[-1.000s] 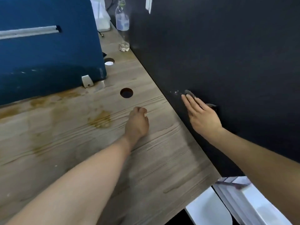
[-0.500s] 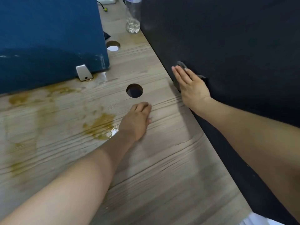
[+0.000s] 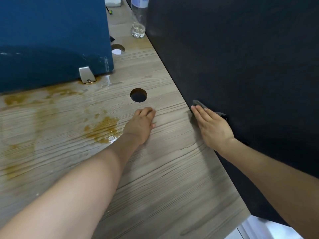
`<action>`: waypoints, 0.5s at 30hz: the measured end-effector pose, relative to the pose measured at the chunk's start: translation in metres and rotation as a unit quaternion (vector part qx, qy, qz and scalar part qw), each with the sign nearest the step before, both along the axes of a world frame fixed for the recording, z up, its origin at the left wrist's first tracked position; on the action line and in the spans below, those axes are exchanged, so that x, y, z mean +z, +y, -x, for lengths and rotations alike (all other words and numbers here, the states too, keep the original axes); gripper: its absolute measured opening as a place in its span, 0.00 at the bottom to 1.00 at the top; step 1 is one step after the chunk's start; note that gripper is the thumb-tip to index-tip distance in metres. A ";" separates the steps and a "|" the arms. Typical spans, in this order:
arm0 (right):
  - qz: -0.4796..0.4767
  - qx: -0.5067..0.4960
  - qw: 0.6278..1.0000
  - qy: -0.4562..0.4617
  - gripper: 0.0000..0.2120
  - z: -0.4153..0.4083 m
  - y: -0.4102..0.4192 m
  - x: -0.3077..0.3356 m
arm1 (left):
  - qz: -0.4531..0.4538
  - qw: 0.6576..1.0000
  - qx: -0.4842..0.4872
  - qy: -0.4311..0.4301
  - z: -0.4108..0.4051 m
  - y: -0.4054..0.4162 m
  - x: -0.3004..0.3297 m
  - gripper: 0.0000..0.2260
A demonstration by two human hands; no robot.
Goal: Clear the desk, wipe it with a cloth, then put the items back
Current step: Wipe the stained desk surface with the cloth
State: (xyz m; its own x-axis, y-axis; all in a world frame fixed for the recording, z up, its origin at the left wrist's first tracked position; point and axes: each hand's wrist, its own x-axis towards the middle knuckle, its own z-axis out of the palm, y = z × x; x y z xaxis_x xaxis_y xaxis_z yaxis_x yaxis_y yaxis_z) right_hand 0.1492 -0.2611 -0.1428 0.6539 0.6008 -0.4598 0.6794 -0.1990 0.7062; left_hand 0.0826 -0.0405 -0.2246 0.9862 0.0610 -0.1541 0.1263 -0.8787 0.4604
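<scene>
The wooden desk (image 3: 164,169) carries brown wet stains (image 3: 103,128) across its left half. My right hand (image 3: 213,128) lies flat with straight fingers, pressing a dark grey cloth (image 3: 200,104) against the black partition (image 3: 241,66) at the desk's right edge; only the cloth's corners show past the fingers. My left hand (image 3: 141,125) rests on the desk just below a round cable hole (image 3: 138,95), fingers bent loosely, holding nothing.
A blue partition (image 3: 51,40) stands at the back left on a metal bracket (image 3: 86,75). A clear plastic bottle (image 3: 138,19) stands at the far end by the black partition. A second hole (image 3: 117,49) lies behind. A white object (image 3: 269,228) shows below the desk's corner.
My right hand with the cloth slid along the black partition toward the desk edge and back a little. The left hand stayed near the hole. The view shifted closer.
</scene>
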 end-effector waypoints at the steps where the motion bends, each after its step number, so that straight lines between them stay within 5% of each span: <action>1: 0.003 -0.002 1.000 0.005 0.27 0.003 -0.003 0.001 | 0.003 1.000 0.003 0.004 0.000 0.000 0.001 0.23; 15: -0.082 -0.010 0.996 -0.026 0.25 -0.103 0.118 -0.001 | -0.005 1.000 -0.007 -0.027 0.001 0.007 -0.007 0.23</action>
